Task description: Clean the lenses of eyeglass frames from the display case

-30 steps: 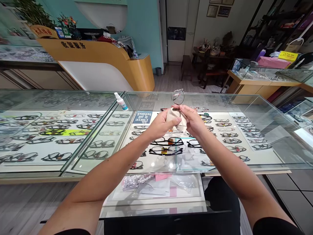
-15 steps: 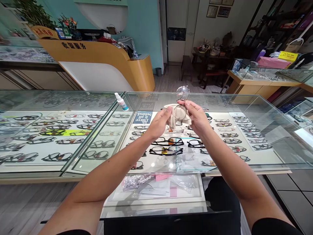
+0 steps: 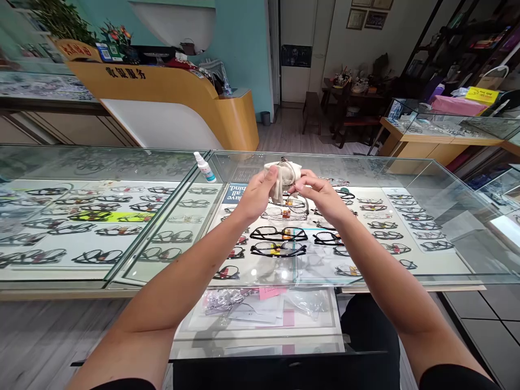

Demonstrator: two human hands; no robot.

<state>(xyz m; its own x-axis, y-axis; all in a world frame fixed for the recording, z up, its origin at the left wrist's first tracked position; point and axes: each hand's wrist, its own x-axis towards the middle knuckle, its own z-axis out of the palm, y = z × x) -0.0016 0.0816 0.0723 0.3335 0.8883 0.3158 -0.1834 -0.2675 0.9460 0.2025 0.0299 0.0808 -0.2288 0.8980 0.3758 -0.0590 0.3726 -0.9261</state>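
Note:
I hold a pair of thin-framed glasses (image 3: pixel 298 202) above the glass display case (image 3: pixel 406 168). My left hand (image 3: pixel 255 196) is closed on a beige cleaning cloth (image 3: pixel 281 176), which wraps the upper lens. My right hand (image 3: pixel 319 196) pinches the glasses frame near the cloth, and the lower lens hangs bare below my fingers. Both hands are close together at the middle of the view.
A small white spray bottle (image 3: pixel 204 167) stands on the case to the left of my hands. Rows of glasses lie under the glass. An orange reception counter (image 3: pixel 170 92) is beyond, and a second display case (image 3: pixel 447 127) at the far right.
The glasses were turned over: the bare lens that stuck up above my hands now hangs below. The cloth has moved from the lower lens onto the upper one.

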